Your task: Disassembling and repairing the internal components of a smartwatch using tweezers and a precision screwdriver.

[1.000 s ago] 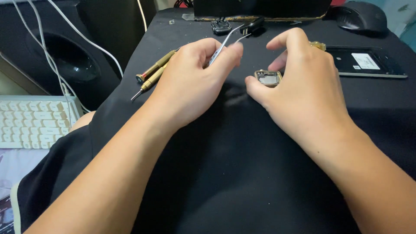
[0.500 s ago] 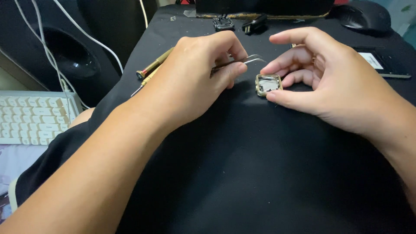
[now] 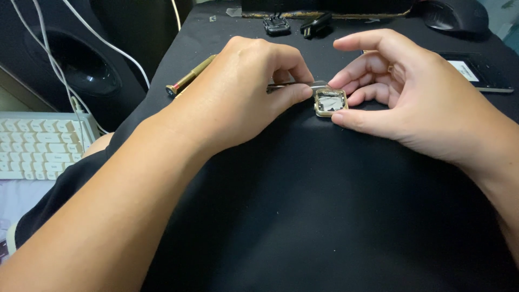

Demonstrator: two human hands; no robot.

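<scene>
A small gold-rimmed square watch case [image 3: 330, 101] lies open on the black cloth [image 3: 335, 216], its shiny inner parts showing. My right hand [image 3: 416, 97] steadies it, thumb at its near edge and fingertips at its far edge. My left hand [image 3: 243, 92] pinches metal tweezers [image 3: 294, 85], whose tips reach the case's upper left corner.
Two gold-coloured screwdrivers [image 3: 189, 81] lie left of my left hand. A dark phone-like slab [image 3: 478, 73] lies at right, a black mouse [image 3: 454, 15] and small black parts [image 3: 277, 24] at the far edge. A white keyboard [image 3: 38, 143] and a speaker [image 3: 81, 65] sit at left.
My hands came toward me with the watch case, which now rests lower on the cloth. The tweezers' tips moved in until they touch the case's corner.
</scene>
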